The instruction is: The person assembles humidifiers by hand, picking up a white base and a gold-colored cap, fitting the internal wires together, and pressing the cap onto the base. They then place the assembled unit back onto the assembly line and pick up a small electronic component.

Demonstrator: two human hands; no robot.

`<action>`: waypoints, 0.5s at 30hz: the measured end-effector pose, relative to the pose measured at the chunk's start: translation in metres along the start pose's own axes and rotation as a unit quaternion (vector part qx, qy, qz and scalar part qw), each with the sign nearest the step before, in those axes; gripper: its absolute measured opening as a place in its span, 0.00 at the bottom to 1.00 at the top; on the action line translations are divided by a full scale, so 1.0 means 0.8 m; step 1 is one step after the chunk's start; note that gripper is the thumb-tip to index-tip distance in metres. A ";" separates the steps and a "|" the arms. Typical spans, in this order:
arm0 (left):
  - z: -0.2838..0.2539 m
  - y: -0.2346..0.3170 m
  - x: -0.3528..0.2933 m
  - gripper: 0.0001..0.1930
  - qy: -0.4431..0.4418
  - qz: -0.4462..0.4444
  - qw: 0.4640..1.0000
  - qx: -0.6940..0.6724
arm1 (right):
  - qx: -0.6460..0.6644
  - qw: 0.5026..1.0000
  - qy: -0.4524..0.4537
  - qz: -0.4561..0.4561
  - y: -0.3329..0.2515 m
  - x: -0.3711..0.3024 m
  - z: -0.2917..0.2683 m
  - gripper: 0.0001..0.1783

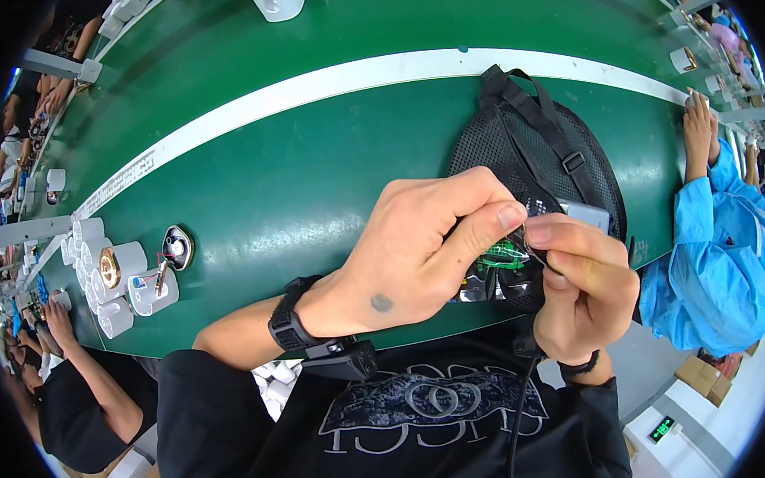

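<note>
My left hand [426,254] and my right hand [585,282] meet over the front of a black mesh bag [468,144]. Both are closed in a pinch, thumb against finger, with the fingertips almost touching. What they pinch is too small and too covered to make out. Just below the fingertips shows a green piece [504,254] with a glossy, clear-plastic look, partly hidden by my hands. The bag lies on the green table with its strap and buckle upward. A grey flat object [585,215] rests against it beside my right hand.
Several white cylindrical housings [117,317] cluster at the table's left, some with copper-coloured rings. Near them lies a dark round part [178,247]. A white strip [339,78] crosses the table, and another white housing [278,0] stands beyond. A co-worker in blue [704,265] sits at right.
</note>
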State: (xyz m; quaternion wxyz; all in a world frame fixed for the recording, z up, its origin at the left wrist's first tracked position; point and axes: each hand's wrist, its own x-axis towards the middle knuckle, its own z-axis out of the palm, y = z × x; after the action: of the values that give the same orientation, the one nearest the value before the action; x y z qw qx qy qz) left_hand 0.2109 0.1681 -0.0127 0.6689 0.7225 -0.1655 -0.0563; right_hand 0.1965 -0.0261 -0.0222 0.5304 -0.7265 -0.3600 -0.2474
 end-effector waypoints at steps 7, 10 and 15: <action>-0.018 -0.031 0.016 0.08 0.150 0.015 0.988 0.042 | 0.130 0.950 0.228 0.171 -0.033 0.026 -0.024 0.10; 0.002 -0.014 0.016 0.07 0.122 0.135 0.979 0.088 | 0.157 0.919 0.027 0.361 -0.039 0.012 -0.029 0.13; 0.000 -0.018 -0.008 0.08 0.173 0.200 0.959 0.099 | 0.080 0.900 -0.169 0.394 -0.033 0.033 -0.028 0.13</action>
State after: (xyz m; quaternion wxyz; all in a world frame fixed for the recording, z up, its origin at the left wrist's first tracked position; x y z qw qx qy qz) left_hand 0.2073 0.1705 -0.0276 0.6097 0.7362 -0.1932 0.2211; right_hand 0.1923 -0.0358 0.0198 0.5722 -0.7951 -0.1470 0.1375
